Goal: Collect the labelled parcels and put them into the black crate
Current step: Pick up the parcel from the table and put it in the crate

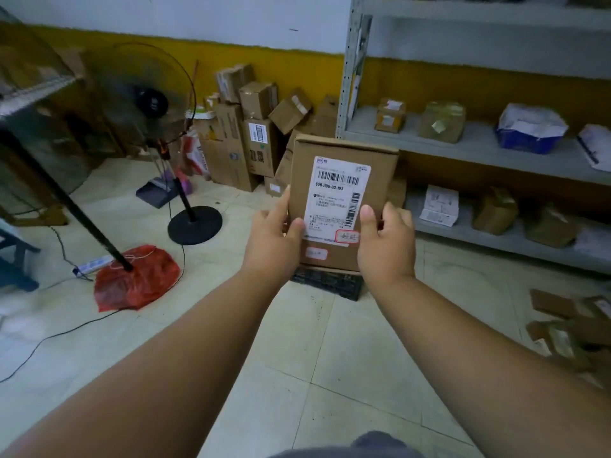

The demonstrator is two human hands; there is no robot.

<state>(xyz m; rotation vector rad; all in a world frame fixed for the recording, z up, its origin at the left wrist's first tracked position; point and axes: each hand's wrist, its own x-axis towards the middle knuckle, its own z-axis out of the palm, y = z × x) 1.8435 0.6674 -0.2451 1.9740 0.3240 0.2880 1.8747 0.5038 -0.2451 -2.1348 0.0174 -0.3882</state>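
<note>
Indoors | tiled floor [347,375] | left hand [274,239], right hand [386,242] grip parcel [330,153] | shelves [479,147] right

Two bare forearms are being shown, uncovered from elbow to wrist, with no sleeve in view. The left hand [276,241] and right hand [386,246] are being seen ungloved and without rings or watch. Grey-blue cloth [377,446] is being glimpsed at the lower edge.
</note>
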